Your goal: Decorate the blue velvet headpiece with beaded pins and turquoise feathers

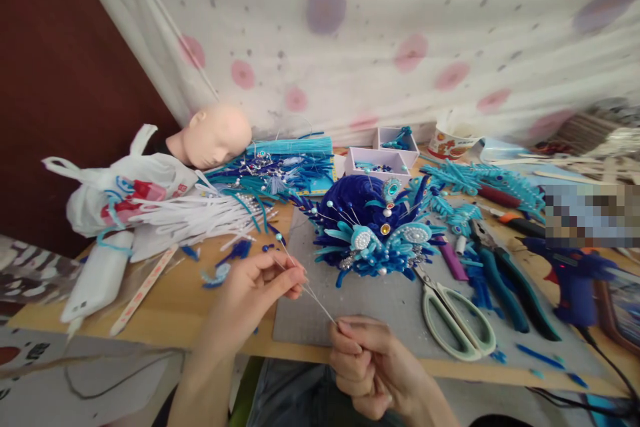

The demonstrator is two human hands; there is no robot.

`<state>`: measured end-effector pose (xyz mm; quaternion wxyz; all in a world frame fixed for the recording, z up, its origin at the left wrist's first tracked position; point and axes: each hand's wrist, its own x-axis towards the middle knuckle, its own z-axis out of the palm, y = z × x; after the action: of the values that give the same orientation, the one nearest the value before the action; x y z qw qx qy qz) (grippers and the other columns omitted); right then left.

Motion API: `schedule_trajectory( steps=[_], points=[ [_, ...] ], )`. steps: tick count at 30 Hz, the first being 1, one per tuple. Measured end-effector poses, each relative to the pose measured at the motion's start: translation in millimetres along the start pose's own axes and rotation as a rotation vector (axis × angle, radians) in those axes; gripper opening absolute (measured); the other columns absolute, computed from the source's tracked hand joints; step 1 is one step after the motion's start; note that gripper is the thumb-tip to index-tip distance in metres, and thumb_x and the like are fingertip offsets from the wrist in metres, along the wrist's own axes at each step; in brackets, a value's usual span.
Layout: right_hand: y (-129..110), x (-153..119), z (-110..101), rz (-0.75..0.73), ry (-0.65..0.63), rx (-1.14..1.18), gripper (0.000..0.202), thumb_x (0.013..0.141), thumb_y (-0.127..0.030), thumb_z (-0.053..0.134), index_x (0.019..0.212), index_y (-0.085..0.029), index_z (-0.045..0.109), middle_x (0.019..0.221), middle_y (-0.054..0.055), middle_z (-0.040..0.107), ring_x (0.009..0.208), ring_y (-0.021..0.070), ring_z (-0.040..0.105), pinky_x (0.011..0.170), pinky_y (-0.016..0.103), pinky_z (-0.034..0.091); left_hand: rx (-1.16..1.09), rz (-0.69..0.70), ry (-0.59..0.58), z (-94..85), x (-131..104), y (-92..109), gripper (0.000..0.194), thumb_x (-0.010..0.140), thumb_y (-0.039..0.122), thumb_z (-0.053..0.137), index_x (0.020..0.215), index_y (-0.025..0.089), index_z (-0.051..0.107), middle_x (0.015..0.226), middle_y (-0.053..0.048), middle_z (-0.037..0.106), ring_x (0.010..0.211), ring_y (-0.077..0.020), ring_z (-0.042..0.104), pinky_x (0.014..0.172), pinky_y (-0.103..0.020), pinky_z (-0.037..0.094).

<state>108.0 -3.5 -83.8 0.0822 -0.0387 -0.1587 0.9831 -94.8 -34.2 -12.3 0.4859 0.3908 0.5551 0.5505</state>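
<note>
Between finger and thumb, my left hand (267,283) pinches several thin wire stems (286,252) tipped with small blue and pale beads. The stems' lower ends slant down to my right hand (367,363), whose thumb and forefinger pinch them while its other fingers curl in. Just beyond my hands, on a grey cutting mat (300,320), stands a blue headdress (375,227) of fuzzy chenille petals, with pearl clusters, gems and beaded stems sticking out. Scissors with pale green handles (457,320) lie to the right of my right hand.
Pliers (513,280) and a blue glue gun (570,273) lie at the right. White chenille stems (200,217), a plastic bag (130,180) and a white power bank (97,273) are at the left. Behind are a mannequin head (213,137) and small boxes (377,163).
</note>
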Motion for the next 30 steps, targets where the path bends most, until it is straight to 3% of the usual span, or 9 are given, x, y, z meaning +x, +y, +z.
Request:
schedule_trajectory(
  steps=[4, 10, 14, 16, 20, 23, 25, 27, 30],
  points=[
    [2, -1, 1, -0.018, 0.058, -0.014, 0.032, 0.089, -0.035, 0.072, 0.074, -0.019, 0.049, 0.054, -0.011, 0.026, 0.042, 0.0040, 0.013, 0.029, 0.009, 0.020, -0.003, 0.041, 0.014, -2.1, -1, 0, 0.011, 0.079, 0.026, 0.078, 0.070, 0.019, 0.075, 0.072, 0.001, 0.072, 0.062, -0.0095, 0.068, 0.058, -0.016, 0.055],
    [1, 3, 4, 0.031, -0.011, 0.021, 0.042, 0.091, -0.045, 0.068, 0.067, -0.019, 0.045, 0.055, -0.009, 0.027, 0.044, 0.0052, 0.013, 0.030, 0.010, 0.020, 0.032, 0.062, 0.011, -1.8, -3, 8, 0.012, 0.075, 0.027, 0.080, 0.068, 0.019, 0.075, 0.068, 0.000, 0.071, 0.060, -0.0107, 0.067, 0.058, -0.018, 0.056],
    [7, 5, 7, -0.008, 0.098, -0.053, 0.043, 0.088, -0.048, 0.070, 0.069, -0.021, 0.043, 0.056, -0.010, 0.027, 0.044, 0.0053, 0.010, 0.031, 0.012, 0.018, 0.049, 0.065, 0.013, -2.1, -4, 10, 0.014, 0.075, 0.031, 0.080, 0.069, 0.019, 0.076, 0.070, -0.002, 0.073, 0.062, -0.0131, 0.069, 0.059, -0.021, 0.058],
    [13, 5, 9, -0.119, 0.254, -0.233, 0.044, 0.089, -0.055, 0.066, 0.071, -0.022, 0.042, 0.057, -0.011, 0.026, 0.042, 0.0055, 0.012, 0.031, 0.015, 0.019, 0.040, 0.058, 0.033, -2.3, -6, 9, 0.017, 0.075, 0.034, 0.081, 0.070, 0.019, 0.076, 0.073, -0.002, 0.075, 0.064, -0.0137, 0.070, 0.060, -0.020, 0.058],
    [25, 1, 13, -0.404, 0.678, -0.922, 0.048, 0.097, -0.064, 0.048, 0.073, -0.022, 0.045, 0.062, -0.006, 0.039, 0.052, 0.0101, 0.038, 0.048, 0.023, 0.034, -0.007, 0.040, 0.071, 1.0, -9, 5, 0.026, 0.079, 0.045, 0.078, 0.074, 0.019, 0.077, 0.075, -0.004, 0.076, 0.068, -0.0144, 0.071, 0.064, -0.021, 0.059],
    [29, -2, 13, -0.457, 0.767, -1.237, 0.046, 0.102, -0.058, 0.039, 0.074, -0.022, 0.045, 0.065, -0.003, 0.046, 0.062, 0.0131, 0.044, 0.058, 0.027, 0.034, -0.080, 0.073, 0.124, 5.8, -9, 2, 0.026, 0.080, 0.045, 0.079, 0.074, 0.020, 0.077, 0.075, -0.002, 0.076, 0.071, -0.0136, 0.072, 0.067, -0.020, 0.060],
    [29, -1, 12, -0.457, 0.759, -1.206, 0.047, 0.103, -0.058, 0.039, 0.073, -0.022, 0.045, 0.065, -0.003, 0.046, 0.062, 0.0127, 0.044, 0.059, 0.026, 0.035, -0.131, 0.083, 0.160, 8.2, -9, 0, 0.024, 0.078, 0.043, 0.081, 0.075, 0.019, 0.076, 0.075, -0.002, 0.076, 0.072, -0.0135, 0.072, 0.068, -0.020, 0.060],
    [27, 2, 11, -0.453, 0.686, -0.968, 0.050, 0.099, -0.063, 0.044, 0.070, -0.022, 0.045, 0.059, -0.006, 0.039, 0.053, 0.0105, 0.040, 0.052, 0.024, 0.036, -0.170, 0.069, 0.170, 9.1, -9, -2, 0.023, 0.077, 0.042, 0.082, 0.077, 0.019, 0.076, 0.074, -0.002, 0.077, 0.071, -0.0141, 0.073, 0.068, -0.021, 0.061],
    [23, 6, 11, -0.399, 0.497, -0.518, 0.052, 0.090, -0.066, 0.058, 0.066, -0.023, 0.041, 0.052, -0.012, 0.023, 0.041, 0.0057, 0.017, 0.035, 0.019, 0.027, -0.200, 0.034, 0.138, 7.9, -12, -4, 0.021, 0.078, 0.040, 0.082, 0.079, 0.020, 0.077, 0.075, -0.002, 0.077, 0.072, -0.0143, 0.074, 0.068, -0.021, 0.062]
  ],
)
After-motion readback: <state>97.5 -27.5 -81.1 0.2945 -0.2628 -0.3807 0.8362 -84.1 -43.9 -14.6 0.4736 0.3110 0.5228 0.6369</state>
